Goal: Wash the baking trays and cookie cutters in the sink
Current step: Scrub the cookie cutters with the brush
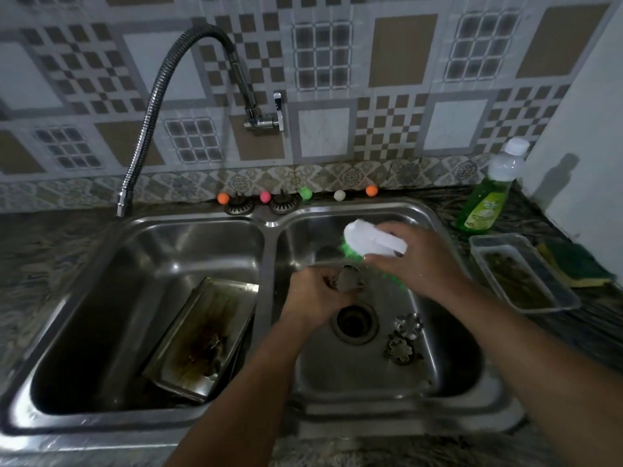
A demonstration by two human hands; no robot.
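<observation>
**Scrubbing a cutter over the right basin**

Both hands work above the right basin (448, 375) of a double steel sink; left hand (312, 299) is curled round a small metal cookie cutter (349, 281), pinching it by its edge just above the drain (354, 320); right hand (419, 256) grips the white handle of a scrub brush (372, 239), fingers wrapped over the top; the brush's green bristles (352, 252) point down and sit right at the cutter, whether touching or just off it can't be told, frame is a bit blurred there.

Two more flower-shaped cutters (403, 338) lie on the basin floor, right of the drain, one just behind the other, close together.

Left basin (67, 365) holds a stained baking tray (202, 335), tilted, leaning toward the divider w/ brown residue across its face; looks like another tray edge under it, not sure.

Flexible faucet hose (145, 129) arcs from the wall tap and hangs over the counter at the left basin's back-left corner; no water visible.

On the counter at right: green dish soap bottle (485, 200) w/ white cap, upright near the wall; clear plastic container (524, 274) just in front of it; green-and-yellow sponge (576, 266) beside the container's right side.

Behind the sink, a row of small coloured balls (305, 193) and two sink strainers (261, 203) along the tiled wall's base.
</observation>
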